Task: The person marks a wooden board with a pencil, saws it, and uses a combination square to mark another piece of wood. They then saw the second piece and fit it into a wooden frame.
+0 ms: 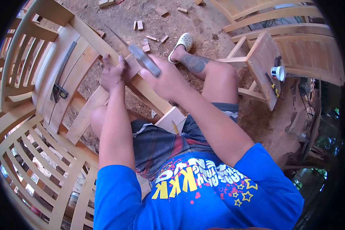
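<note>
My right hand (168,81) grips the grey handle of a long thin-bladed tool (136,51), its blade pointing up and to the left over a wooden chair frame (89,38) lying across my lap. My left hand (113,73) presses down on a slanted wooden rail of that frame (145,90), just left of the tool. I am seated on the ground in a blue shirt and dark shorts. A yellow pencil (175,127) rests on a wooden piece near my lap.
A metal square (62,73) lies on the chair's slats at left. A small stool (262,67) at right carries a white cup (278,73) and a tool. More unfinished chairs stand behind and to the left. Wood offcuts (145,44) litter the dirt floor.
</note>
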Demonstrator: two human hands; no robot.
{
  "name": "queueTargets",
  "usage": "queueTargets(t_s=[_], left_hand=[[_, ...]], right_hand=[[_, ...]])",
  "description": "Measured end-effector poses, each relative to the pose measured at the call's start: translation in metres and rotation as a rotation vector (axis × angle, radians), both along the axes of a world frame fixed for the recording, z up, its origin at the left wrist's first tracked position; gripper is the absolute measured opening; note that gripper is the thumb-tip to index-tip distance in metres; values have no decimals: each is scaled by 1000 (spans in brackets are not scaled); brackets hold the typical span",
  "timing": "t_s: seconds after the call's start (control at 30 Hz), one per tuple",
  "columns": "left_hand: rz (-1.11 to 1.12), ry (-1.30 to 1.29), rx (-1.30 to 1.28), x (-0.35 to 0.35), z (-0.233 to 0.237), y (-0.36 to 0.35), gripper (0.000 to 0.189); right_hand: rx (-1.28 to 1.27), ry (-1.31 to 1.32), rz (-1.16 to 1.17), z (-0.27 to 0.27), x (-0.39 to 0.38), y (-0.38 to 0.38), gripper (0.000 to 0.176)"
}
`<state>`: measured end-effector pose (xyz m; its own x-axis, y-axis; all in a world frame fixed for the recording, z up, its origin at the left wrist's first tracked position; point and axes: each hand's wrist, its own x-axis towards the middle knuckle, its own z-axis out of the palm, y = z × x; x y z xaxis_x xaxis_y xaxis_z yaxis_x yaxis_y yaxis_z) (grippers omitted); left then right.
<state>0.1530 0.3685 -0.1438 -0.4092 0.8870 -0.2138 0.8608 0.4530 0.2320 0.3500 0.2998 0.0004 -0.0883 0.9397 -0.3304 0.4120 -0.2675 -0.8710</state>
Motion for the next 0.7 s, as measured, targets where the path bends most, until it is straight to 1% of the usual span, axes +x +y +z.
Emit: queueTargets(t_s=[0.03,0.1,0.17,0.2,0.3,0.37,0.43,0.47,0.5,0.53,0.63,0.7], left_hand=[[5,-5,10,0,-2,-1,71],[15,-17,-16,5,9,-2,71],[19,-27,-30,4,12,-3,71],[15,-30,-33,4,9,-3,71],[3,-28,-25,3,4,-4,71],[10,-24,-27,1,7,-1,71],[29,-35,-50,5,11,-1,70],[31,-35,-54,7,11,-1,70],[33,-29,-56,7,10,0,70],[34,-19,-55,4,10,0,69],[24,-31,-45,4,11,0,69],[27,-27,-26,6,13,2,69]], right_hand=[[13,6,19,12,7,-19,49],[22,19,-25,39,32,-81,52],[-61,10,-1,78,58,-136,56],[-94,7,6,98,66,-154,57],[-118,-60,8,116,73,-172,58],[-73,27,-6,80,58,-136,57],[-13,9,-11,23,34,-77,57],[72,52,-2,-11,20,-43,56],[6,-16,33,-21,3,-1,51],[-56,-80,68,-20,-7,24,46],[-42,-6,38,-12,-1,14,48],[108,69,17,12,25,-47,49]])
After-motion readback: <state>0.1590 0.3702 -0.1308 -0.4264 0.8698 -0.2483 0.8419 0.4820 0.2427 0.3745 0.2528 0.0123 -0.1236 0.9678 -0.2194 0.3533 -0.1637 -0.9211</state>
